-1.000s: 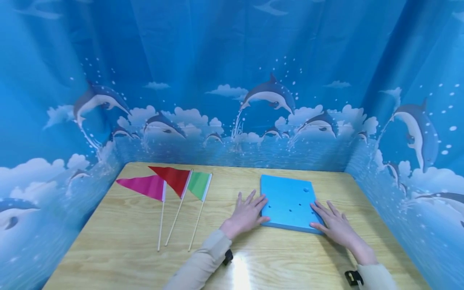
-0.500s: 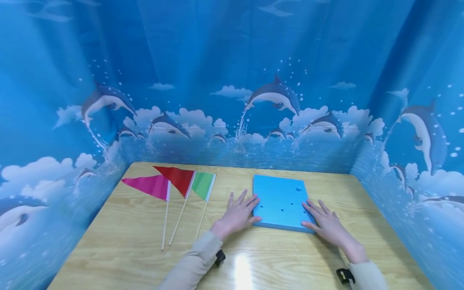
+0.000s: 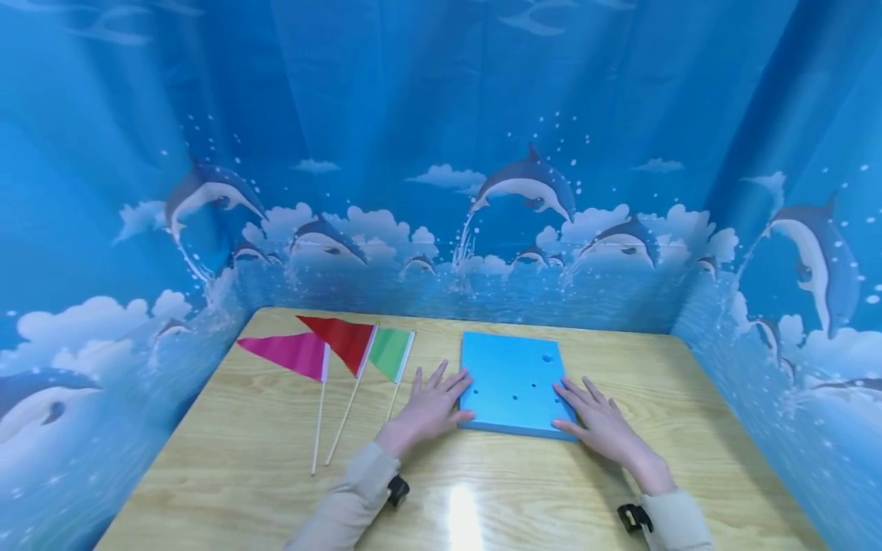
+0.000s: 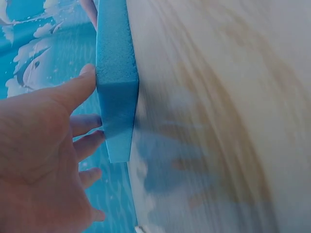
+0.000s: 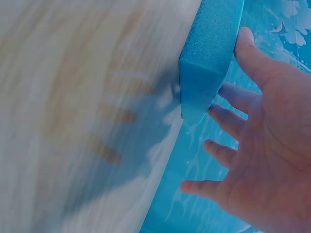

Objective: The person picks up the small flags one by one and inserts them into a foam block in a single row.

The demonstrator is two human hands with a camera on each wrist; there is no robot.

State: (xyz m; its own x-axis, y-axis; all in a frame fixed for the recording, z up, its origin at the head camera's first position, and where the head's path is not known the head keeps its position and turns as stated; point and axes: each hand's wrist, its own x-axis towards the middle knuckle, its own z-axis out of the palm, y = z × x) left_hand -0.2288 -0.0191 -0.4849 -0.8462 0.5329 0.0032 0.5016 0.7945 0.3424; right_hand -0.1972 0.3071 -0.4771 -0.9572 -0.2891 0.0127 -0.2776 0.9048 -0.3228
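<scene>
A flat, square blue foam board [image 3: 513, 367] lies on the wooden table, with several small holes and one larger hole in its top. My left hand [image 3: 429, 405] is at its left edge, fingers spread, the fingertips on the board. At the right edge, my right hand [image 3: 599, 422] touches it likewise, fingers apart and extended. In the left wrist view, the left thumb and fingers meet the board's side [image 4: 119, 107]. From the right wrist, the right hand [image 5: 272, 121] shows its thumb and fingers against the board's corner [image 5: 206, 73]; neither hand curls round it.
To the left lie three small flags on thin sticks: a magenta flag [image 3: 296, 353], a red flag [image 3: 344, 340] and a green flag [image 3: 391, 352]. The green flag's stick runs close to the left hand. A blue dolphin-print curtain [image 3: 441, 153] encloses the table's back and sides.
The foam board has slid left along the table towards the flags, with both hands moving along at its sides. The flags stay in place; the view has shifted slightly.
</scene>
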